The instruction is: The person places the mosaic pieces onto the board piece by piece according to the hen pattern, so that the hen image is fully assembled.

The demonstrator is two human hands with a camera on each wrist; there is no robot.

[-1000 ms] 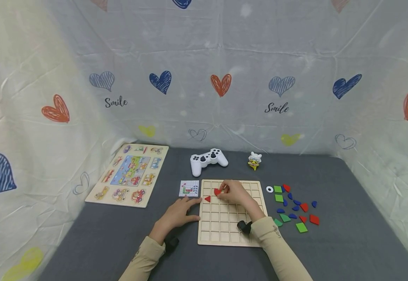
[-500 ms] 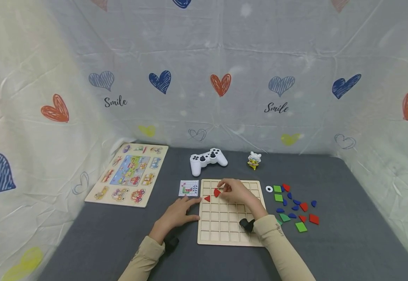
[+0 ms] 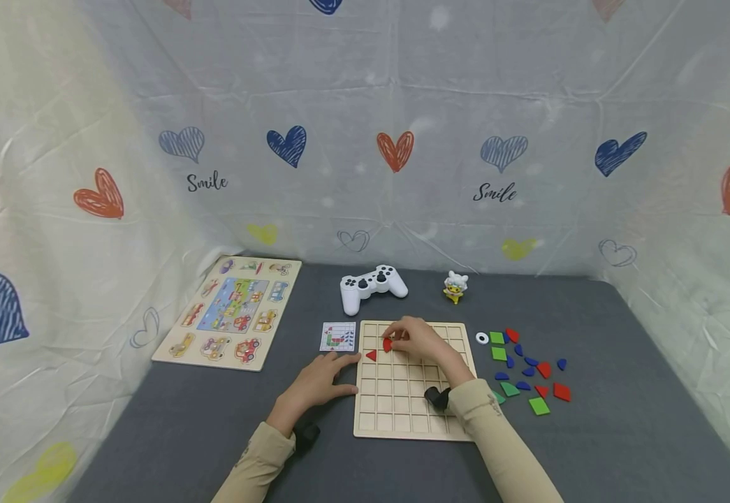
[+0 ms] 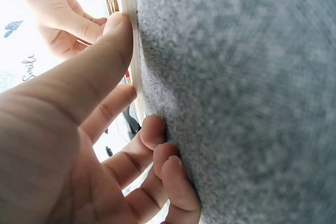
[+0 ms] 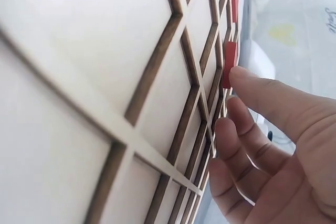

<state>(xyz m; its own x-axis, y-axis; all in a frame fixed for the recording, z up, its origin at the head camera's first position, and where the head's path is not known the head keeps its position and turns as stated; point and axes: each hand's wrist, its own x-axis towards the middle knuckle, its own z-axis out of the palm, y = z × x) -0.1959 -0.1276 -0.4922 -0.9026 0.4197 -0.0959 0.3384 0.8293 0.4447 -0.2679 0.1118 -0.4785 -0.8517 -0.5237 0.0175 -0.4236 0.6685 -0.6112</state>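
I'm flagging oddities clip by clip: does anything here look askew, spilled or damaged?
Nothing looks spilled or damaged. The loose pieces right of the grid board lie scattered at mixed angles, but that seems ordinary; the white game controller beyond the board merely looks unrelated to them.

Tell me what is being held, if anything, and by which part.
The right hand has its thumb at the right edge of a red piece; whether fingers pinch it cannot be told. The left hand only touches the grid board.
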